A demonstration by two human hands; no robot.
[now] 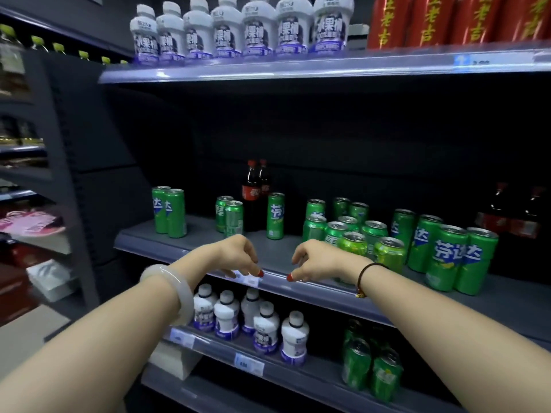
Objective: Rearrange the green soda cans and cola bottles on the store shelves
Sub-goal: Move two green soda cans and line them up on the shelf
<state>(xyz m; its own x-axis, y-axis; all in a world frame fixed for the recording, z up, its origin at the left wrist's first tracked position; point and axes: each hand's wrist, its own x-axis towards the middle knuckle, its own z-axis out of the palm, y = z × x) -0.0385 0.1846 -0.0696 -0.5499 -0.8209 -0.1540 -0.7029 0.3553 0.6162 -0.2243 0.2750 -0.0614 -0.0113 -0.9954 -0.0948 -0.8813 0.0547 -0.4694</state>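
Observation:
Green soda cans stand scattered on the middle shelf: a tall pair at the left, a short pair, one tall can, a dense cluster and tall cans at the right. Two cola bottles stand behind the short pair, and more cola bottles sit dimly at the far right. My left hand and my right hand hang over the shelf's front edge, fingers loosely curled downward, holding nothing.
White bottles and red cans line the top shelf. The lower shelf carries more white bottles and green cans. Another shelving unit stands at the left.

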